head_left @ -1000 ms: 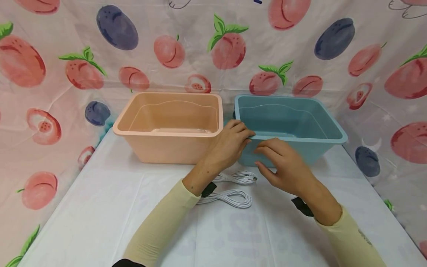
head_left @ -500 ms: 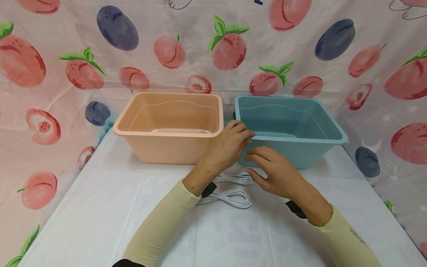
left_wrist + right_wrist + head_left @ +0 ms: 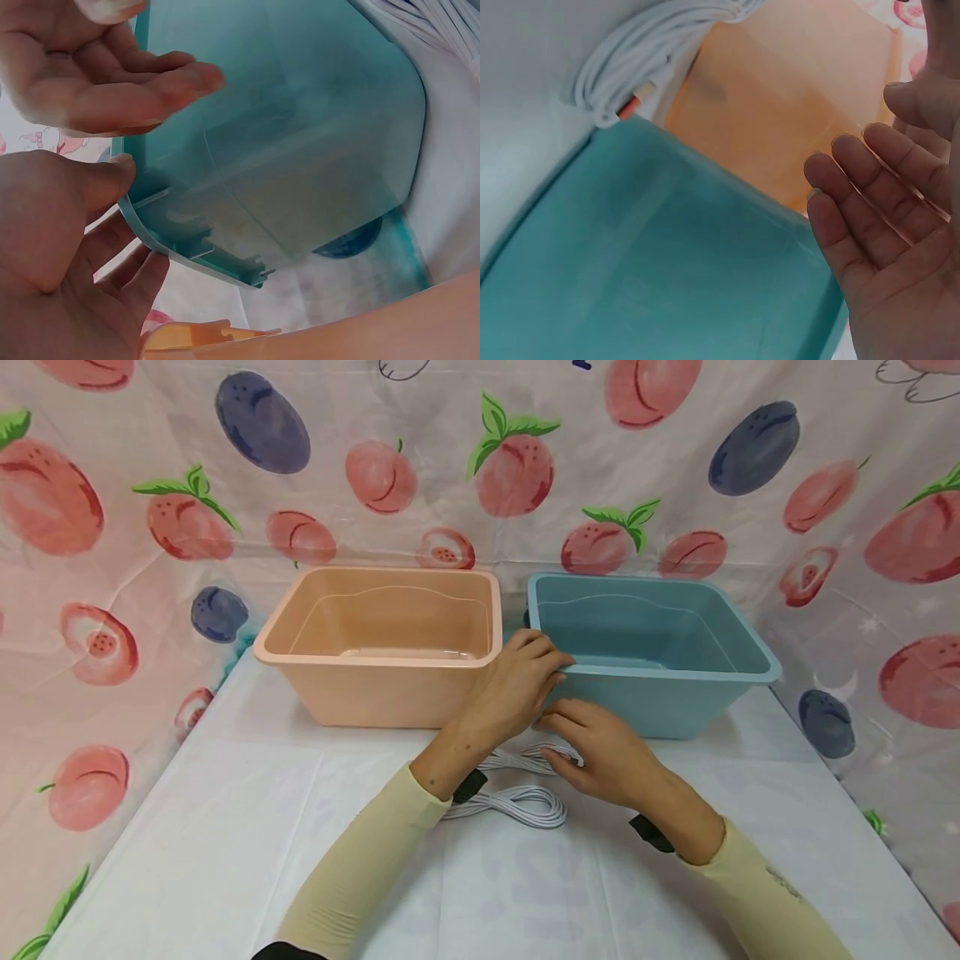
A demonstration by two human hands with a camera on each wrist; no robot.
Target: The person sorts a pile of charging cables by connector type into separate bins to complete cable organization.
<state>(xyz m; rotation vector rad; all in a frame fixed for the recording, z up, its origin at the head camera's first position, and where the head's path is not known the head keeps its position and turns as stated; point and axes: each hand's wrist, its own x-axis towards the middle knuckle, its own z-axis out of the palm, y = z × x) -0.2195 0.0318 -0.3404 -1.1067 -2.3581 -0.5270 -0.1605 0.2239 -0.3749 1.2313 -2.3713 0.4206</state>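
Note:
Fingers and thumb of my left hand (image 3: pixel 512 689) grip the front left corner of a teal plastic storage bin (image 3: pixel 652 702) at its rim. The left wrist view shows this thumb on one side of the rim and the fingertips beneath it. My right hand (image 3: pixel 603 747) is low in front of that bin, its fingers bent loosely with nothing between them. Beside its thumb, in the head view, lies a coiled white cable (image 3: pixel 525 762), partly hidden by both hands. A second white cable coil (image 3: pixel 528 807) lies closer to me. A plug (image 3: pixel 641 94) shows in the right wrist view.
A peach storage bin (image 3: pixel 382 693) stands to the left of the teal one, with a narrow gap between them. Both stand upright on a white-covered table (image 3: pixel 225 827). A fruit-printed cloth (image 3: pixel 450 460) hangs behind and at the sides.
My right hand has moved down and left from the teal bin's front wall towards the upper cable coil. The left hand stays on the rim, and both bins are still.

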